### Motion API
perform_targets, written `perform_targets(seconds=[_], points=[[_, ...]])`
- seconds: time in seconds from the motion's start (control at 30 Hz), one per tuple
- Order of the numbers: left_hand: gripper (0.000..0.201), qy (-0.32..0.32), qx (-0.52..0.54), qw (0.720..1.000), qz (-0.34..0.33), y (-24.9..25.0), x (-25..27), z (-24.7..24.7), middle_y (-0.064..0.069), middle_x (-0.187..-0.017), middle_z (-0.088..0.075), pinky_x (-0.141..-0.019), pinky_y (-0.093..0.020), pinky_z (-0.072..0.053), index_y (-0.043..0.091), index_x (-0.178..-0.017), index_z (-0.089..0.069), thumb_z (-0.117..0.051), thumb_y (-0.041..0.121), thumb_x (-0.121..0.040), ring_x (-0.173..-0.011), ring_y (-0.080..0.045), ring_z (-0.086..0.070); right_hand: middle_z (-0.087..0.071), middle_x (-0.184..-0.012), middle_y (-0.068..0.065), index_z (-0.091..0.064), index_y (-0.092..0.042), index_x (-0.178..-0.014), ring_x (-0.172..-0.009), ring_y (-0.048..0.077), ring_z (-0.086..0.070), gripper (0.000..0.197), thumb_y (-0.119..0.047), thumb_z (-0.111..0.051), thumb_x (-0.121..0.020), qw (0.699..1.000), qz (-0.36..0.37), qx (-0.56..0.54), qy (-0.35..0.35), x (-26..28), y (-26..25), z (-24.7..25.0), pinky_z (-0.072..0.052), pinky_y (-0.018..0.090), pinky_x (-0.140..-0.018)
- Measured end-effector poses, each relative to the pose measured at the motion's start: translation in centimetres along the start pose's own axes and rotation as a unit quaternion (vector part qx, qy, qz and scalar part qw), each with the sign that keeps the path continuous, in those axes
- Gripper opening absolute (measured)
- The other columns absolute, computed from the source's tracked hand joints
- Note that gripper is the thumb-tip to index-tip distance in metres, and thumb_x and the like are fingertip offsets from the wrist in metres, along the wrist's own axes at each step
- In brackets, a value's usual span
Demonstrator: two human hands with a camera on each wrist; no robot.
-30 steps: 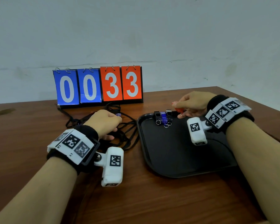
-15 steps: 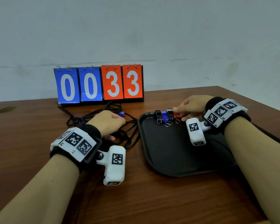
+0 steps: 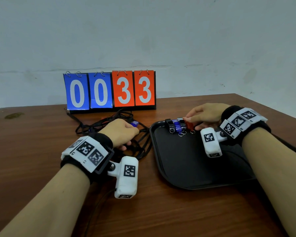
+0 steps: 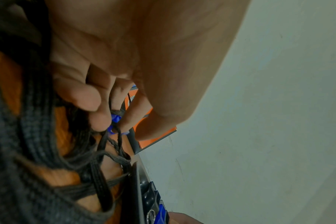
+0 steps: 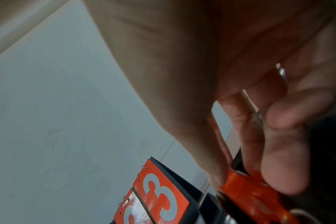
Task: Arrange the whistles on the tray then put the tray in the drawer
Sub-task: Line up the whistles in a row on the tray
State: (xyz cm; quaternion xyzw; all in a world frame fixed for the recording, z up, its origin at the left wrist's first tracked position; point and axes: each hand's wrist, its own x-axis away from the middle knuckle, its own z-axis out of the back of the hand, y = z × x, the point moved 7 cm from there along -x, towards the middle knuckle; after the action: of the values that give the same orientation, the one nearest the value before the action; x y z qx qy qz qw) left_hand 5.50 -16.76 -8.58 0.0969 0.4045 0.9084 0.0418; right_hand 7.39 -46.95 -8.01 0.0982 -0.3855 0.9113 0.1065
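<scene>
A black tray (image 3: 186,168) lies on the wooden table at the right. Along its far edge stand a black whistle (image 3: 169,124), a blue whistle (image 3: 176,126) and another dark whistle (image 3: 181,123), each with a key ring. My right hand (image 3: 192,123) pinches a red whistle (image 3: 188,126) (image 5: 249,192) and sets it at the right end of that row. My left hand (image 3: 125,130) rests on a tangle of black cords (image 3: 138,144) and pinches a blue whistle (image 3: 134,124) (image 4: 114,119) among them.
A flip scoreboard (image 3: 109,90) reading 0033 stands at the back of the table, by the wall. More black cords (image 3: 109,120) trail from it toward the tray's left rim. The table's right edge runs close behind my right wrist.
My right hand has lowered the red whistle from above the tray's far edge down beside the other whistles. My left hand has stayed on the cords.
</scene>
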Motion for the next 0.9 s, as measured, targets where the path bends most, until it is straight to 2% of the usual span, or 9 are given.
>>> perform_targets(seconds=[0.1,0.23,0.33,0.4,0.5,0.6,0.7,0.77,0.9], points=[[0.017,0.008,0.000,1.000,-0.010,0.0,0.0,0.2,-0.005,-0.077,-0.064,-0.052,-0.020,-0.047,0.026,-0.111,-0.064,-0.055,0.036,-0.101,-0.057,-0.014,-0.055,-0.072,-0.096,0.004,-0.067,-0.022,-0.112,-0.064,0.011,-0.066,0.032,-0.042,-0.073,-0.088,1.000,-0.006,0.012,0.012,0.1,-0.2,0.1,-0.049,0.018,-0.045],[0.018,0.038,0.008,0.998,-0.043,0.7,0.3,0.8,-0.002,-0.073,-0.063,-0.047,-0.017,-0.044,0.026,-0.111,-0.067,-0.054,0.034,-0.102,-0.056,-0.011,-0.055,-0.062,-0.076,0.002,-0.062,-0.031,-0.105,-0.053,0.013,-0.054,0.026,-0.054,-0.061,-0.092,0.986,0.007,0.155,0.065,0.8,-1.1,0.9,-0.041,0.021,-0.041],[0.018,0.059,0.026,0.994,-0.088,1.6,0.6,1.1,0.002,-0.074,-0.062,-0.040,-0.011,-0.040,0.027,-0.112,-0.067,-0.052,0.028,-0.103,-0.049,-0.003,-0.054,-0.058,-0.073,0.004,-0.059,-0.031,-0.106,-0.051,0.014,-0.049,0.026,-0.055,-0.055,-0.095,0.986,0.006,0.154,0.068,0.9,-1.5,0.9,-0.039,0.024,-0.045],[0.024,0.068,0.039,0.991,-0.110,2.0,0.7,1.2,0.004,-0.073,-0.061,-0.041,-0.010,-0.040,0.027,-0.120,-0.069,-0.052,0.026,-0.103,-0.044,-0.001,-0.054,-0.055,-0.069,0.003,-0.060,-0.028,-0.101,-0.048,0.015,-0.046,0.027,-0.054,-0.054,-0.096,0.987,0.014,0.148,0.066,0.9,-1.8,0.8,-0.038,0.025,-0.044],[0.027,0.062,0.066,0.988,-0.124,2.2,0.8,1.1,0.008,-0.080,-0.061,-0.044,-0.011,-0.043,0.028,-0.124,-0.070,-0.054,0.024,-0.102,-0.046,0.001,-0.057,-0.059,-0.079,0.007,-0.052,-0.025,-0.108,-0.060,0.020,-0.053,0.032,-0.053,-0.057,-0.095,0.989,0.041,0.116,0.082,1.0,-2.7,0.9,-0.043,0.029,-0.052],[0.026,0.036,0.094,0.985,-0.140,2.4,0.9,0.6,0.001,-0.087,-0.072,-0.051,-0.019,-0.047,0.030,-0.121,-0.073,-0.057,0.025,-0.101,-0.057,-0.004,-0.060,-0.061,-0.092,0.009,-0.051,-0.025,-0.114,-0.069,0.020,-0.055,0.031,-0.050,-0.055,-0.097,0.989,0.081,0.081,0.091,2.2,-4.1,0.5,-0.045,0.030,-0.059],[0.024,0.004,0.124,0.980,-0.156,2.7,1.0,0.0,-0.004,-0.068,-0.066,-0.052,-0.022,-0.044,0.034,-0.118,-0.074,-0.059,0.026,-0.100,-0.055,-0.011,-0.054,-0.064,-0.095,0.003,-0.065,-0.017,-0.116,-0.068,0.012,-0.054,0.039,-0.050,-0.052,-0.098,0.992,0.127,0.001,0.015,3.0,-5.8,-1.5,-0.044,0.023,-0.056],[0.024,-0.015,0.145,0.974,-0.171,3.0,1.1,-0.3,-0.007,-0.068,-0.061,-0.051,-0.023,-0.043,0.034,-0.117,-0.075,-0.060,0.026,-0.100,-0.054,-0.012,-0.051,-0.067,-0.089,0.001,-0.067,-0.014,-0.116,-0.060,0.008,-0.051,0.043,-0.050,-0.051,-0.099,0.988,0.132,-0.057,-0.061,3.5,-6.7,-3.2,-0.040,0.018,-0.049],[0.025,-0.043,0.129,0.969,-0.208,3.6,1.7,-1.0,0.004,-0.057,-0.058,-0.054,-0.023,-0.046,0.034,-0.119,-0.073,-0.061,0.026,-0.100,-0.050,-0.006,-0.051,-0.075,-0.098,0.003,-0.065,-0.014,-0.121,-0.065,0.008,-0.058,0.051,-0.055,-0.048,-0.097,0.977,0.141,-0.082,-0.136,4.2,-7.5,-5.2,-0.042,0.016,-0.049]])
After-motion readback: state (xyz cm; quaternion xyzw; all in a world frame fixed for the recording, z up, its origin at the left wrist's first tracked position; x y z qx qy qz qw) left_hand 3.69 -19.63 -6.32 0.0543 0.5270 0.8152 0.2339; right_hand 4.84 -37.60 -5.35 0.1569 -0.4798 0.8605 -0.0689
